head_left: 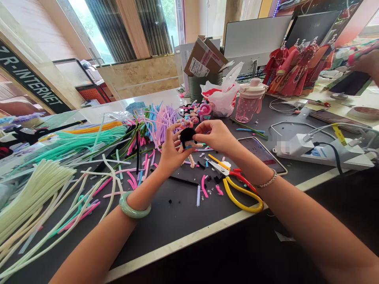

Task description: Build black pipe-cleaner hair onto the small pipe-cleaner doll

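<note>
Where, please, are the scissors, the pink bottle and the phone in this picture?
scissors (226,171), head view, at the pivot between blades and handles.
pink bottle (249,107), head view, on the middle of its body.
phone (263,154), head view, on the middle of its screen.

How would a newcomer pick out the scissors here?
Start at the dark desk mat, then go to its front edge, just below the right hand pinching a doll. The scissors lie there flat, the only tool with yellow and red handles.
</note>
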Action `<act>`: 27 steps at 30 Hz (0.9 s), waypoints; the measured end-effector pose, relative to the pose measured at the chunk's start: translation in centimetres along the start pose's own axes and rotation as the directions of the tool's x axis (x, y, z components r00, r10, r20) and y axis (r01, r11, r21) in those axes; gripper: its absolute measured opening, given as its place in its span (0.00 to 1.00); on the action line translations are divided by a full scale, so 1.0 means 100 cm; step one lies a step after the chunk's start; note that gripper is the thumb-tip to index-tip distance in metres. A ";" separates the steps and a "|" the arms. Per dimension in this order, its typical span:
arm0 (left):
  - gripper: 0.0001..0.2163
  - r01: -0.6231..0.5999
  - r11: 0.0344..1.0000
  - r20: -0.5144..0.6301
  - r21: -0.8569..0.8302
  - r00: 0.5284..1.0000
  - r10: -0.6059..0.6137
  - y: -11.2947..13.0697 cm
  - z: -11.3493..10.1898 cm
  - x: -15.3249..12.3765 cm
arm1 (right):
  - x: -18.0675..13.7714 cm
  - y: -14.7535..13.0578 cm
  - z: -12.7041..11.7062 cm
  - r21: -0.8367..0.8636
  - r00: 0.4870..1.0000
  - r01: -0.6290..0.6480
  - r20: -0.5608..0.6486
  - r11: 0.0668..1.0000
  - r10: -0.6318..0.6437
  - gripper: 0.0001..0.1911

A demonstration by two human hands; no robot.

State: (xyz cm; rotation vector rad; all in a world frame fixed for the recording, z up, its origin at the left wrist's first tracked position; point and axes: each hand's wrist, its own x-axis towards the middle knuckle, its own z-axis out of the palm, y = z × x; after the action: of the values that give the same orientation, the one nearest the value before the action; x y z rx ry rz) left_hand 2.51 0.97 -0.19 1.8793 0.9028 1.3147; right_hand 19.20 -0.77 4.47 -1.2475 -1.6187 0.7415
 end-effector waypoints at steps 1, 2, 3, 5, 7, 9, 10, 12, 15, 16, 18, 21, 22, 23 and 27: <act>0.35 -0.012 1.000 0.000 0.002 1.000 0.012 0.000 0.000 0.000 | 0.000 -0.001 0.000 -0.010 1.000 -0.006 0.003 1.000 0.006 0.06; 0.35 -0.022 1.000 0.001 0.003 1.000 0.022 0.001 0.000 0.000 | 0.000 -0.002 -0.001 -0.017 1.000 -0.012 0.006 1.000 0.012 0.05; 0.35 -0.027 1.000 0.004 0.003 1.000 0.027 0.001 0.000 -0.001 | 0.001 -0.002 -0.001 -0.021 1.000 -0.017 0.008 1.000 0.017 0.05; 0.35 -0.020 1.000 0.011 -0.004 1.000 0.020 0.001 0.000 -0.001 | 0.001 -0.003 -0.002 -0.013 0.999 -0.030 0.011 0.999 0.030 0.06; 0.35 -0.005 1.000 0.019 -0.009 1.000 0.005 0.000 0.000 -0.001 | 0.001 -0.005 -0.003 0.017 0.999 -0.047 0.026 0.999 0.047 0.06; 0.34 -0.009 1.000 0.012 0.003 1.000 0.009 -0.001 0.000 -0.001 | -0.001 -0.007 -0.006 0.058 0.995 -0.083 0.061 0.995 0.080 0.05; 0.34 -0.021 1.000 0.002 0.017 1.000 0.021 -0.002 0.000 0.000 | -0.001 -0.008 -0.007 0.077 0.991 -0.107 0.083 0.991 0.101 0.04; 0.33 -0.055 0.997 -0.020 0.048 0.998 0.056 -0.003 0.000 0.000 | -0.003 -0.010 -0.010 0.098 0.984 -0.146 0.116 0.984 0.134 0.04; 0.33 -0.087 0.995 -0.021 0.057 0.996 0.088 -0.003 0.001 0.001 | -0.003 -0.011 -0.010 0.096 0.987 -0.136 0.102 0.986 0.127 0.04; 0.33 -0.085 0.995 -0.014 0.050 0.996 0.086 -0.003 0.001 0.001 | -0.003 -0.010 -0.010 0.093 0.990 -0.119 0.086 0.988 0.112 0.04; 0.33 -0.067 0.997 -0.009 0.035 0.998 0.067 -0.002 0.000 0.000 | -0.002 -0.009 -0.008 0.091 0.995 -0.088 0.062 0.992 0.083 0.05; 0.34 -0.048 0.998 -0.013 0.034 0.999 0.049 -0.001 0.000 -0.001 | 0.000 -0.007 -0.004 0.101 0.996 -0.079 0.055 0.992 0.073 0.05; 0.34 -0.047 0.998 -0.012 0.041 0.999 0.048 -0.001 0.000 -0.001 | 0.001 -0.006 -0.002 0.106 0.996 -0.082 0.053 0.991 0.077 0.05; 0.34 -0.046 0.998 -0.012 0.050 0.999 0.047 -0.001 0.000 -0.002 | 0.001 -0.006 -0.001 0.112 0.995 -0.087 0.050 0.990 0.082 0.05; 0.33 -0.065 0.996 -0.017 0.067 0.998 0.066 -0.002 -0.001 0.000 | 0.002 -0.005 0.002 0.144 0.993 -0.113 0.054 0.983 0.106 0.04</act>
State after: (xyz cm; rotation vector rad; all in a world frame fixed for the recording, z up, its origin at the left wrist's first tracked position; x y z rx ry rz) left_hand 2.39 1.05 -0.32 1.9655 0.9115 1.3588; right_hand 18.77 -0.76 4.89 -1.2280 -1.5122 0.9477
